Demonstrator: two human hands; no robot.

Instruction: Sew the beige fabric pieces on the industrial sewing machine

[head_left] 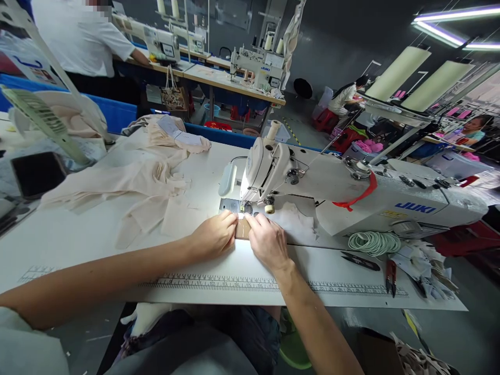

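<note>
A small beige fabric piece (242, 228) lies on the white sewing table (78, 234) just in front of the needle of a white JUKI sewing machine (351, 200). My left hand (214, 235) presses on the left edge of the piece with curled fingers. From the right, my right hand (266, 240) pinches its other edge, fingertips close to the presser foot (242, 208). The two hands almost touch over the fabric.
A pile of beige fabric pieces (144, 177) lies at the left. To the right are a coil of pale green elastic (374, 242), thread snips (360, 260) and red-handled scissors (391, 273). A printed ruler (219, 284) runs along the front edge. Other people work at machines behind.
</note>
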